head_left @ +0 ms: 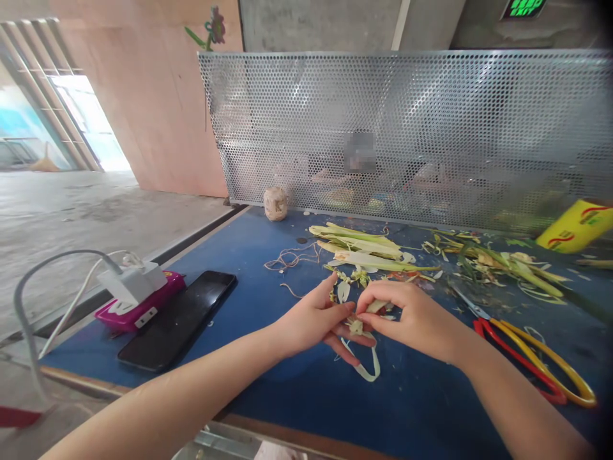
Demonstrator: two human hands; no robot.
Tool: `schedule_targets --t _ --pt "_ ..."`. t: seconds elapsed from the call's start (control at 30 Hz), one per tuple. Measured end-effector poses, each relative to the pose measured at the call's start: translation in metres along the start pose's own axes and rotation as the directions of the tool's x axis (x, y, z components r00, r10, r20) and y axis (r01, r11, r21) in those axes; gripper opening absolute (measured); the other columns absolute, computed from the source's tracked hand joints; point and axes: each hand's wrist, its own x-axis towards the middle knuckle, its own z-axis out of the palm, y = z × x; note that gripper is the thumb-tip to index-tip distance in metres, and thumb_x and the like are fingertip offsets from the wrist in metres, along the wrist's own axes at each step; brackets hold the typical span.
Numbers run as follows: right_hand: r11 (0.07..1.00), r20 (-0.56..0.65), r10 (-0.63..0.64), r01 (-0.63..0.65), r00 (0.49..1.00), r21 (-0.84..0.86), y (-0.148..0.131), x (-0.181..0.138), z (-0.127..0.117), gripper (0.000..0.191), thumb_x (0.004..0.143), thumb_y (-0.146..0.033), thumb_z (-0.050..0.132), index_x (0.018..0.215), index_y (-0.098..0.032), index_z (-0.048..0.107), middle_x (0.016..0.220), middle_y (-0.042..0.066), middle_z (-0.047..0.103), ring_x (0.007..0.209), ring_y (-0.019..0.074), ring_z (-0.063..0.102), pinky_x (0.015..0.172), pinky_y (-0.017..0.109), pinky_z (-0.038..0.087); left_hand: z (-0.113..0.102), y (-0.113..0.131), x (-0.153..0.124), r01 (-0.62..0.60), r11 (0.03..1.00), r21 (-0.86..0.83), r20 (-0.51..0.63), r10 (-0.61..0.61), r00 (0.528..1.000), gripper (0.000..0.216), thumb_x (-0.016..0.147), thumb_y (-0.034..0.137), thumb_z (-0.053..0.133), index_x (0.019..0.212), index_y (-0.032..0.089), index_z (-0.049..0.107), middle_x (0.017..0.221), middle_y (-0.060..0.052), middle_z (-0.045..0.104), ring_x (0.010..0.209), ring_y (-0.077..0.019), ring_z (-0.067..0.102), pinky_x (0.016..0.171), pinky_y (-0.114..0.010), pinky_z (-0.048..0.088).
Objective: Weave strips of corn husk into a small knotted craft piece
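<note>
Strip (355, 328) btwn your L hand (329, 319) & R hand (405, 313), L part-curled, holding it under thumb, R pinching it.

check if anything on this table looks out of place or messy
Mostly clutter: plant scraps lie scattered across the right of the blue tabletop, and a thin string lies in loose, tangled loops left of the pale stalks. Nothing looks clearly damaged.

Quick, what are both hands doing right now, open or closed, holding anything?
Left hand: partly closed, holding a small pale plant piece.
Right hand: closed in a pinch at that piece; exact grip can't be told.
</note>
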Motion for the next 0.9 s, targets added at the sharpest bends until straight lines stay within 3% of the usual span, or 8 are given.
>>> schedule_targets --t 0.27,0.43,0.63,0.9 --pt "0.996 0.050 -0.011 0.015 0.999 -0.082 -0.0014 -0.0025 -0.0035 0.009 0.076 -0.019 0.054 0.074 -0.024 0.061 0.077 0.000 0.061 0.069 0.0130 0.056 0.065 0.023 0.043 0.0035 0.0052 -0.0003 0.105 0.994 0.044 -0.065 -0.102 0.993 0.079 0.084 0.014 0.048 0.138 0.019 -0.009 0.078 -0.011 0.069 0.077 -0.0265 0.067 0.052 -0.031 0.054" --pt "0.992 0.078 0.016 -0.006 0.997 -0.126 -0.0012 -0.0046 -0.0051 0.008 0.078 -0.021 0.054 0.075 -0.024 0.062 0.077 -0.001 0.062 0.072 0.0135 0.056 0.065 0.023 0.042 0.0023 0.0052 -0.0006 0.099 0.992 0.077 -0.031 -0.097 0.995 0.077 0.082 0.017 0.051 0.138 0.020 -0.001 0.084 -0.013 0.069 0.078 -0.0268 0.067 0.049 -0.029 0.054" --pt "0.991 0.126 0.126 -0.129 0.984 0.020 -0.0008 -0.0025 -0.0055 0.010 0.077 -0.020 0.054 0.074 -0.024 0.063 0.074 -0.001 0.062 0.065 0.0128 0.057 0.058 0.021 0.042 0.0039 0.0055 -0.0014 0.105 0.987 0.118 -0.054 -0.100 0.994 0.084 0.081 0.017 0.053 0.138 0.018 -0.008 0.081 -0.013 0.068 0.079 -0.0275 0.067 0.051 -0.030 0.054" --pt "0.951 0.261 0.235 -0.277 0.936 0.138 -0.0025 0.0014 -0.0057 0.014 0.081 -0.029 0.052 0.077 -0.018 0.060 0.070 0.000 0.061 0.063 0.0114 0.055 0.057 0.020 0.040 0.0023 0.0034 -0.0022 0.089 0.986 0.142 0.014 -0.092 0.996 0.089 0.081 0.018 0.053 0.137 0.021 -0.015 0.081 -0.012 0.069 0.079 -0.0279 0.067 0.046 -0.025 0.053"
